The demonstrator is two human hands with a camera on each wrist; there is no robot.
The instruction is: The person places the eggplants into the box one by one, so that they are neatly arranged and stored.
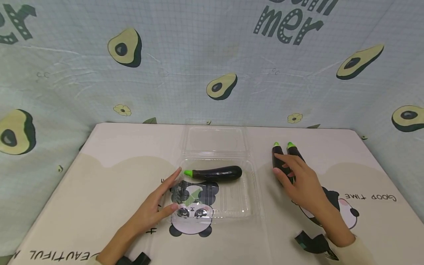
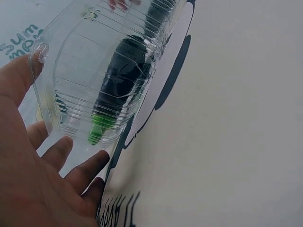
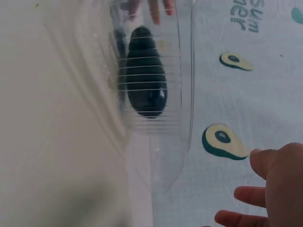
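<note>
A clear plastic clamshell box [image 1: 232, 206] lies with its lid [image 1: 215, 140] folded back. Inside it, near the hinge side, an eggplant [image 1: 218, 173] with a bright green stem lies crosswise. My left hand [image 1: 154, 206] is at the box's left side, fingers spread; the thumb touches the rim in the left wrist view. On the right, two more eggplants lie side by side, one nearer the box [image 1: 277, 156] and another [image 1: 296, 151] beyond it. My right hand [image 1: 301, 182] reaches over them, thumb and fingers apart, covering their lower parts; contact is unclear.
The table [image 1: 109, 191] has a printed cover with panda drawings and lettering. A hanging cloth with avocado prints [image 1: 222, 86] rises behind and at both sides. Black straps [image 1: 313, 243] sit at both wrists.
</note>
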